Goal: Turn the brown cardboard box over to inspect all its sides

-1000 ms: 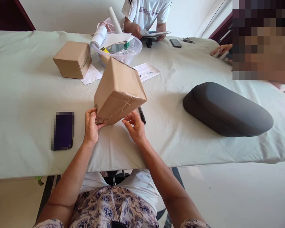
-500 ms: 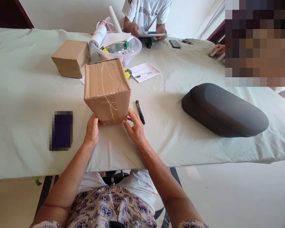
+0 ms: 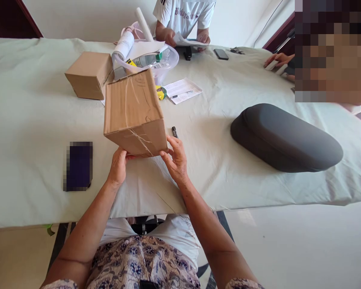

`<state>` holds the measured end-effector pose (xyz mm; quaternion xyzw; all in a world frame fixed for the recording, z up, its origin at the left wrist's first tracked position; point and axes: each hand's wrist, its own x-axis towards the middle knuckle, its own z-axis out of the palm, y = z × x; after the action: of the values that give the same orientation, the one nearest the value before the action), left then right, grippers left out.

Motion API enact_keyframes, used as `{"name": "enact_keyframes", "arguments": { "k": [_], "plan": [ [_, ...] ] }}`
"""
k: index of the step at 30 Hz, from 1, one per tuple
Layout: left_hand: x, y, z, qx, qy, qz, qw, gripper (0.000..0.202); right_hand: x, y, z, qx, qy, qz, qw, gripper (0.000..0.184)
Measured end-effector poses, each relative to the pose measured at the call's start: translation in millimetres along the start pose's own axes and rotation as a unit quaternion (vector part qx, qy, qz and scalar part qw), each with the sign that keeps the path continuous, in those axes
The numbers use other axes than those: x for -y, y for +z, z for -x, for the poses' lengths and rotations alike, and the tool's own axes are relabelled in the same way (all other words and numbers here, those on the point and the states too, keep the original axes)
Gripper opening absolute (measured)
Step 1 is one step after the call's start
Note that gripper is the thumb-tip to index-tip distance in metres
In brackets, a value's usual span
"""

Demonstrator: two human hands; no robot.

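Cardboard box [image 3: 134, 114] tilted up off the table [image 3: 33, 120]. Left hand [image 3: 118, 166] grips its near bottom corner; right hand [image 3: 176, 158] clasps the other, fingers loosely curled.

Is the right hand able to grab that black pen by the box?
Probably yes. The black pen lies on the cloth just beyond the right hand, with nothing between them. But that hand is holding the cardboard box together with the left hand, so it would have to let go.
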<state>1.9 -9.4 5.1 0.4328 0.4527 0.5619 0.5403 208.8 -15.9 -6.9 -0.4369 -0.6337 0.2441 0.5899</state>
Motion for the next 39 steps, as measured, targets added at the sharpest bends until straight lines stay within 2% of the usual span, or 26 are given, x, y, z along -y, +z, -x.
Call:
{"name": "enact_keyframes", "arguments": {
  "k": [3, 7, 10, 13, 16, 18, 20, 23, 24, 27, 31, 33, 36, 39],
  "plan": [
    [-7, 3.8, 1, 0.026, -0.053, 0.049, 0.997, 0.077, 0, 0, -1, -0.034, -0.005, 0.02, 0.999, 0.038],
    [-20, 6.2, 5, 0.107, -0.109, 0.081, 0.985, 0.107, 3, -4, -4, -0.093, -0.049, 0.018, 0.994, 0.027],
    [-23, 4.1, 6, 0.145, -0.135, 0.091, 0.976, 0.107, 7, -9, -6, -0.135, -0.088, 0.022, 0.987, 0.02],
    [-20, 1.7, 4, 0.127, -0.125, 0.091, 0.98, 0.088, 10, -12, -8, -0.165, -0.094, 0.03, 0.981, 0.014],
    [-18, 0.7, 1, 0.048, -0.053, 0.084, 0.994, 0.068, 10, -13, -10, -0.18, -0.087, 0.038, 0.979, 0.011],
    [-20, 0.1, -1, -0.022, 0.038, 0.065, 0.997, 0.072, 10, -13, -10, -0.179, -0.094, 0.046, 0.978, 0.01],
    [-25, -1.4, -2, -0.084, 0.142, 0.038, 0.986, 0.072, 11, -12, -11, -0.173, -0.109, 0.056, 0.977, 0.01],
    [-34, -5.8, -3, -0.154, 0.264, 0.014, 0.952, 0.042, 11, -11, -12, -0.165, -0.133, 0.066, 0.975, 0.01],
    [-35, -7.8, -3, -0.175, 0.286, 0.008, 0.942, 0.041, 12, -11, -12, -0.164, -0.14, 0.068, 0.974, 0.01],
    [-35, -14.1, -4, -0.223, 0.299, -0.053, 0.926, 0.048, 13, -12, -12, -0.163, -0.148, 0.081, 0.972, 0.009],
    [-31, -17.6, -6, -0.245, 0.221, -0.202, 0.922, 0.038, 14, -13, -11, -0.154, -0.149, 0.101, 0.972, 0.008],
    [-32, -15.0, -5, -0.246, 0.21, -0.23, 0.918, 0.038, 14, -13, -11, -0.156, -0.146, 0.104, 0.971, 0.007],
    [-34, -8.2, 0, -0.238, 0.271, -0.215, 0.908, 0.043, 13, -13, -11, -0.157, -0.138, 0.108, 0.972, 0.006],
    [-32, -2.2, 7, -0.186, 0.33, -0.243, 0.893, 0.054, 13, -11, -10, -0.156, -0.14, 0.137, 0.968, 0.005]
  ]
}}
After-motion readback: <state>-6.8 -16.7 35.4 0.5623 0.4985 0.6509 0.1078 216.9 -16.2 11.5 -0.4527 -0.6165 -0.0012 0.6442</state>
